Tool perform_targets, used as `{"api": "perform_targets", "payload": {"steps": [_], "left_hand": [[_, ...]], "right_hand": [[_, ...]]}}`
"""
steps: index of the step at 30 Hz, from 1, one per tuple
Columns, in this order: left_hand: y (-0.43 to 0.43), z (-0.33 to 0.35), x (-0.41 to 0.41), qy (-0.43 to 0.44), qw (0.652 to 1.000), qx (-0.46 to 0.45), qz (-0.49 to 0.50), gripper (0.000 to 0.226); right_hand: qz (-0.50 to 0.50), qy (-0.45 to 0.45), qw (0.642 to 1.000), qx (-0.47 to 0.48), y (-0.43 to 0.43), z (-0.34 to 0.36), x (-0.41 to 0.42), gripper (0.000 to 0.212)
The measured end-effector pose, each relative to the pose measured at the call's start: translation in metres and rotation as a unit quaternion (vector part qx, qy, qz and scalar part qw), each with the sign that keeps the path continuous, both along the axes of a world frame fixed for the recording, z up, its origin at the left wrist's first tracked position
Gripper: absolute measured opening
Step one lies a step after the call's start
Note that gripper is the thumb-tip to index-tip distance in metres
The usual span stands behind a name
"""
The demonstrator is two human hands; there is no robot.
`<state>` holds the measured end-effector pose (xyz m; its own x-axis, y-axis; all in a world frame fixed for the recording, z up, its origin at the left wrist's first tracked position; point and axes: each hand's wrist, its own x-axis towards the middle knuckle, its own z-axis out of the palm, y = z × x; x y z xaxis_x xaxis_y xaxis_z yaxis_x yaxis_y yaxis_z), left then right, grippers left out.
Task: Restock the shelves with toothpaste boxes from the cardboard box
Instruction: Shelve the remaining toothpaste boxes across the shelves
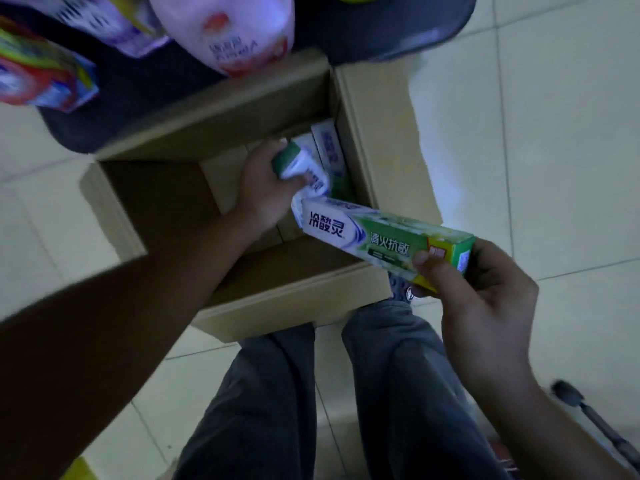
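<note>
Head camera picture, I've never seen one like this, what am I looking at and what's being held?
No machine here: a person wears the camera on the head and looks straight down. A cardboard box stands open on the tiled floor, beside a dark shelf with packets. The left hand reaches inside and grips a toothpaste box; the right hand holds a green box of toothpaste above its near corner.
</note>
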<state>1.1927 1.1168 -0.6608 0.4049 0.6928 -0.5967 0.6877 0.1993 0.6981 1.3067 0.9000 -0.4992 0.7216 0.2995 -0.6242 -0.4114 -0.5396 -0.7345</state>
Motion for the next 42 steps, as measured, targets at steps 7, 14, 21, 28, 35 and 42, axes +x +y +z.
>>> {"api": "perform_targets", "payload": {"steps": [7,14,21,28,35,42], "left_hand": [[0.022,0.219,-0.070,0.020,0.991,0.110,0.079,0.039],[0.037,0.462,-0.095,-0.120,0.969,0.135,0.168,0.031],[0.038,0.652,-0.104,-0.259,0.904,0.223,0.257,0.053],[0.029,0.777,-0.121,-0.366,0.849,0.197,0.325,0.041],[0.042,0.863,-0.136,-0.427,0.842,0.188,0.272,0.041],[0.073,0.930,-0.161,-0.437,0.841,0.243,0.208,0.046]], "right_hand": [[-0.010,0.033,0.994,0.108,0.048,0.138,0.039,0.007],[0.051,0.030,0.965,0.257,0.116,0.324,0.057,0.017],[0.144,0.030,0.923,0.356,0.152,0.503,0.058,0.012],[0.227,-0.018,0.862,0.453,0.164,0.628,0.067,0.013],[0.271,-0.028,0.807,0.524,0.184,0.717,0.054,0.007],[0.295,-0.075,0.767,0.566,0.209,0.772,0.026,0.017]]}}
